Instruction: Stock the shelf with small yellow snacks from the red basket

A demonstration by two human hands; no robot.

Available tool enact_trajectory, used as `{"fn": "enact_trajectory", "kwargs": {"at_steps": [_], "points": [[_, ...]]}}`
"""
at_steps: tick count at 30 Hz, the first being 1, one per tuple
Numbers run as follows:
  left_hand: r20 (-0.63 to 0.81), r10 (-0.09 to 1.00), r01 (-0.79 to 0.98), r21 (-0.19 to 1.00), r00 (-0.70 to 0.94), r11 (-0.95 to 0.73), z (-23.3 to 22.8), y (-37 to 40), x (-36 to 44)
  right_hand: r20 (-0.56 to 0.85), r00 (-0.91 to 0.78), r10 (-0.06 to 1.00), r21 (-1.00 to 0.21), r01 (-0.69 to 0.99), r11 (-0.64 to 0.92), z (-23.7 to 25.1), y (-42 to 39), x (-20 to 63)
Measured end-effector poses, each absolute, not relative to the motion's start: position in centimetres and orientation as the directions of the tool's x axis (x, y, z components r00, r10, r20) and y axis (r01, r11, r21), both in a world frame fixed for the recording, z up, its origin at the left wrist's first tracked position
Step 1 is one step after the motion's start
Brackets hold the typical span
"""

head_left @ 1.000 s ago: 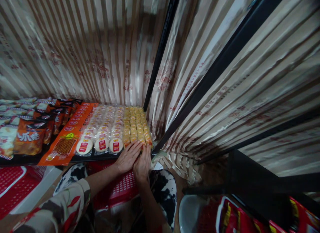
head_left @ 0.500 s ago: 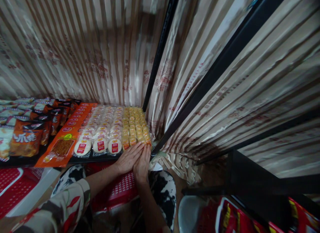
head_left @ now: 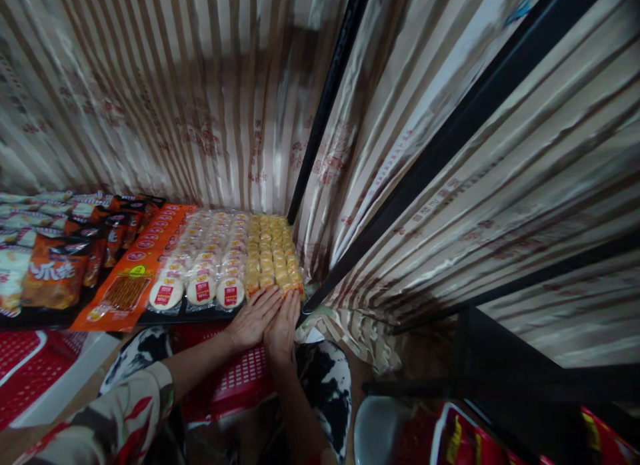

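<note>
Striped beige-and-brown curtain cloth (head_left: 190,98) fills most of the view, hanging in folds behind and to the right of a low black shelf (head_left: 200,314), with black frame bars (head_left: 327,98) crossing it on a slant. On the shelf, from left to right, lie dark and orange snack bags (head_left: 55,278), a long orange packet row (head_left: 131,278), three rows of round white cakes in clear wrappers with red labels (head_left: 203,272), and, at the right end against the upright bar, rows of small yellow pastry packs (head_left: 273,255). A red slotted basket (head_left: 240,378) sits under the shelf's front edge, below the person's forearms, and another red basket (head_left: 25,372) shows at the lower left. Black-and-white patterned trousers (head_left: 327,385) show at either side of the basket, and a patterned sleeve (head_left: 120,412) covers the left arm. Both hands lie flat and side by side at the front of the yellow pastry packs, fingers straight and together, holding nothing. The left hand (head_left: 253,318) presses its fingertips against the nearest packs at the shelf's front edge, and the right hand (head_left: 283,325) touches it, fingertips on the packs just to the right.
</note>
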State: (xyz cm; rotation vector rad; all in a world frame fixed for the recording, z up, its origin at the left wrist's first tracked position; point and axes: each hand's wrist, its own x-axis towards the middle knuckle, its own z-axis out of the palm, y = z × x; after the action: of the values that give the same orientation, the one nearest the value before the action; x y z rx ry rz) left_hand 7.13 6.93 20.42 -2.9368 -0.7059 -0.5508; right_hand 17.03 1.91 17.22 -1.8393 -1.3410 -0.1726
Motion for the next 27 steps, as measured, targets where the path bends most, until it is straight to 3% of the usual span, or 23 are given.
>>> {"fn": "enact_trajectory", "kwargs": {"at_steps": [8,15,23,27], "points": [[0.433,0.453,0.477,0.059,0.779,-0.877,19.3,6.9,6.5,0.576,0.385,0.721,-0.522,0.852,-0.038,16.8,2.0,17.4],[0.398,0.445,0.469,0.042,0.802,-0.882,19.3,6.8,5.8,0.568,0.398,0.72,-0.545,0.838,-0.033,16.5,1.4,17.2],[0.386,0.46,0.482,0.043,0.8,-0.875,19.3,6.2,5.1,0.601,0.287,0.746,-0.437,0.9,0.006,15.9,0.1,17.0],[0.394,0.439,0.468,0.026,0.807,-0.883,19.0,6.4,4.7,0.579,0.293,0.761,-0.455,0.89,0.004,15.9,0.3,17.0]]}}
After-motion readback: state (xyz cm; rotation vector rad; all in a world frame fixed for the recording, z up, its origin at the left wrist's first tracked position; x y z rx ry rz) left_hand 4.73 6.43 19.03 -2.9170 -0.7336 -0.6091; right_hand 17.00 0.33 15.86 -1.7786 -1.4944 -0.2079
